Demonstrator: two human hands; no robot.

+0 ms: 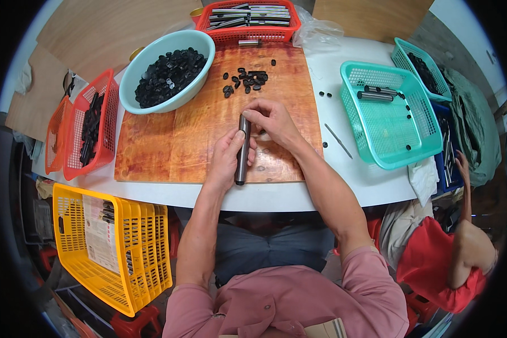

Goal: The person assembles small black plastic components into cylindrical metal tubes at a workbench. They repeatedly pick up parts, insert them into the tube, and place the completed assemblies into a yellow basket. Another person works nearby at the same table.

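My left hand [230,156] is closed around a dark metal tube [243,156], held lengthwise away from me over the near part of a stained wooden board [173,143]. A black cap sits at the tube's near end. My right hand [272,120] has its thumb and fingertips at the tube's far end; whether they pinch a small part there is hidden. Beyond my hands, loose small black oval plastic caps [248,80] lie scattered on the board. A short shiny tube [249,42] rests near the board's far edge.
A light blue basin [126,91] of black caps stands far left. Red baskets [110,122] [295,25] hold dark parts and tubes. At right are a thin pointed tool [338,140] and a green basket [346,110]. A yellow crate [143,253] stands lower left; a co-worker in red [431,253] sits right.
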